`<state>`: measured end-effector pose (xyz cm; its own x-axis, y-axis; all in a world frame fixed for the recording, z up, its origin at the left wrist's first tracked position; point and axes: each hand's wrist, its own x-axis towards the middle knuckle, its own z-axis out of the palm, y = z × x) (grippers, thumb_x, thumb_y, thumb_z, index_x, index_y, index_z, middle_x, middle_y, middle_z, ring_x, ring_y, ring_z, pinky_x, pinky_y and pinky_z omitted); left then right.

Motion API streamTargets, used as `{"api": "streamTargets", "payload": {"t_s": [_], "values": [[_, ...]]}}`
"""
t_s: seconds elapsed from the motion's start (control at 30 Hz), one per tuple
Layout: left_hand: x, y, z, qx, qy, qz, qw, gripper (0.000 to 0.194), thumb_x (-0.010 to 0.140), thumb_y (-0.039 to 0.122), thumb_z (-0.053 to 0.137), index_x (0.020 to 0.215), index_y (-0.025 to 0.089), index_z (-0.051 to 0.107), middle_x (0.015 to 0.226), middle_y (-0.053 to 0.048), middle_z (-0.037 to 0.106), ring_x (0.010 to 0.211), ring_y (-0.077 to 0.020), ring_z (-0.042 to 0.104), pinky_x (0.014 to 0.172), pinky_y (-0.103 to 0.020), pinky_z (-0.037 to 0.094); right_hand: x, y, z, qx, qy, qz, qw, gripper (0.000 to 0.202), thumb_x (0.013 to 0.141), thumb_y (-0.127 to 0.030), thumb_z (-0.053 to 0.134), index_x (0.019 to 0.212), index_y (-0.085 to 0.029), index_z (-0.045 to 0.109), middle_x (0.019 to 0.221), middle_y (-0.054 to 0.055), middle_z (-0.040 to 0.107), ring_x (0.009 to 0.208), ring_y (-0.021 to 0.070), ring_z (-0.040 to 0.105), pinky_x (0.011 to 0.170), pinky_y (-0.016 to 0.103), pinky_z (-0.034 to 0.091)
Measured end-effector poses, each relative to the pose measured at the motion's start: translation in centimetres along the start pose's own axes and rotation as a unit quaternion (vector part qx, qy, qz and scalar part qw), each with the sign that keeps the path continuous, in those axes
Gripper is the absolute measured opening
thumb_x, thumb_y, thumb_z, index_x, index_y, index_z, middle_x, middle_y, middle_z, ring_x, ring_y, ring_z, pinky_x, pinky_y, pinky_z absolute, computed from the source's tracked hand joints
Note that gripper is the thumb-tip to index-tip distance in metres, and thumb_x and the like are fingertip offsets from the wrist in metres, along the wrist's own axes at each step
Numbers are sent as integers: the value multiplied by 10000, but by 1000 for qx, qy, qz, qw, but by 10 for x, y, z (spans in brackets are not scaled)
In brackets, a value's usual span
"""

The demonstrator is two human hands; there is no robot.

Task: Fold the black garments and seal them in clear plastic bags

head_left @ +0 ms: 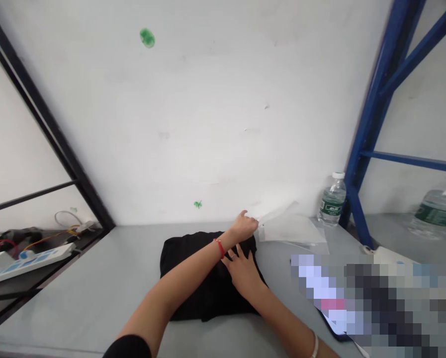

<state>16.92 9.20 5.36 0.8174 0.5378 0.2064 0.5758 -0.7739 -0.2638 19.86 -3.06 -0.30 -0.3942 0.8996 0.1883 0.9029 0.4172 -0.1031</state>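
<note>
A folded black cloth (204, 298) lies flat on the grey table. My left hand (244, 226), with a red band at its wrist, reaches over the cloth's far right corner. Its fingers are closed at the left edge of a clear, whitish plastic bag (292, 229), which lies on the table against the wall. Nearer to me, my right hand (242, 268) rests on the right part of the cloth with its fingers spread, a ring on one of them. My left forearm crosses over the cloth and hides part of it.
A water bottle (331, 201) stands at the back right beside a blue metal frame (372, 114). A phone (334, 318), partly blurred out, lies at the right. Another bottle (437, 211) is beyond the frame. Power strips (32, 263) and cables sit on a dark shelf at the left.
</note>
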Motion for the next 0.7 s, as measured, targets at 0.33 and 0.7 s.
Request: {"api": "streamTargets", "payload": {"t_s": [0.33, 0.7], "values": [[-107, -44, -92, 127, 2, -108, 986, 242, 815, 18, 454, 874, 95, 676, 846, -143, 701, 800, -237, 668, 1019, -443, 330, 0, 2, 8, -40, -14, -25, 999, 736, 775, -1, 438, 1466, -247, 388, 1533, 122, 370, 1406, 438, 268, 990, 678, 381], [-159, -22, 5, -76, 49, -174, 981, 340, 813, 317, 631, 1109, 150, 632, 1221, -157, 639, 1131, -307, 591, 1054, -478, 362, -4, 7, -3, -27, -44, -32, 998, 883, 656, 64, 424, 1466, -285, 384, 1538, 59, 374, 1425, 363, 269, 1041, 631, 368]]}}
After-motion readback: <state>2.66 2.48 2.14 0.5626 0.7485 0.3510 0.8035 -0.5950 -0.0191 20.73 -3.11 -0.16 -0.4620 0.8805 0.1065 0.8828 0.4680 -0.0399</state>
